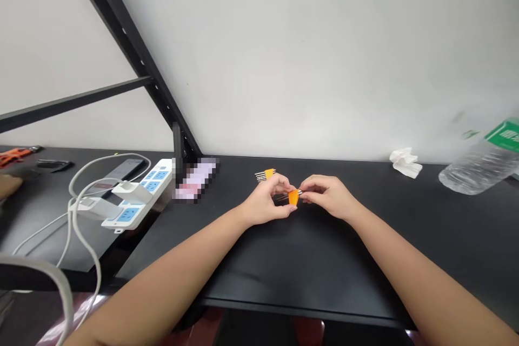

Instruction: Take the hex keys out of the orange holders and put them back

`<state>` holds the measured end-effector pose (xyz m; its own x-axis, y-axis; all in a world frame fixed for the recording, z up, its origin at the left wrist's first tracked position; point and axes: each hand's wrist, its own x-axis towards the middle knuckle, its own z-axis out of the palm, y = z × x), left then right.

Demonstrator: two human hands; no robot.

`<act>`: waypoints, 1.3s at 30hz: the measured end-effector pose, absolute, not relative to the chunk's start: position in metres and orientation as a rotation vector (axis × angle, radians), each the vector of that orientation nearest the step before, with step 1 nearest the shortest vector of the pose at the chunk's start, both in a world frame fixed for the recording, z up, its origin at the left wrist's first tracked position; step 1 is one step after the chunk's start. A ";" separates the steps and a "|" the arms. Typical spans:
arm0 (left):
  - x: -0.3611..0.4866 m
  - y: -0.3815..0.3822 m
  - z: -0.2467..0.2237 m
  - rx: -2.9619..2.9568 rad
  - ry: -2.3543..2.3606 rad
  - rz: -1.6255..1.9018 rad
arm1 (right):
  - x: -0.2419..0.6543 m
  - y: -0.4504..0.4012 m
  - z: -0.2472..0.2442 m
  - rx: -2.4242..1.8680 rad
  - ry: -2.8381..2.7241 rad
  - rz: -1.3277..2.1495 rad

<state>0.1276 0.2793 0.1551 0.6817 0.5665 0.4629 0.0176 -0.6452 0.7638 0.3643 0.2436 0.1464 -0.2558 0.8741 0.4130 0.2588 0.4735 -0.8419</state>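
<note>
Near the middle of the black table, my left hand [272, 203] pinches an orange holder [293, 198] between thumb and fingers. Thin metal rods run through this holder and stick out on both sides. My right hand [327, 194] has its thumb and fingertips closed on the rod ends at the holder's right. Just behind my left hand, a second orange holder [270, 173] with several thin metal rods lies on the table, partly hidden by my fingers.
A white power strip [144, 197] with plugs and looping cables lies left, by a phone [121, 173] and a black metal frame [178, 146]. Crumpled tissue [406, 162] and a tilted plastic bottle [474, 170] are right. Another person's hand [8, 186] shows far left.
</note>
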 end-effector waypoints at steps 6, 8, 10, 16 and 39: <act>0.127 0.279 0.155 2.491 0.638 1.010 | 0.359 0.244 0.146 -1.026 -1.653 0.972; 0.127 0.279 0.156 2.495 0.665 1.003 | 0.359 0.245 0.144 -1.000 -1.614 1.055; 0.128 0.279 0.156 2.455 0.660 0.996 | 0.360 0.247 0.142 -0.962 -1.548 1.113; 0.136 0.275 0.157 2.349 0.659 0.919 | 0.356 0.247 0.143 -0.874 -1.388 1.138; 0.134 0.284 0.157 2.472 0.874 0.837 | 0.400 0.257 0.147 -1.350 -2.030 0.285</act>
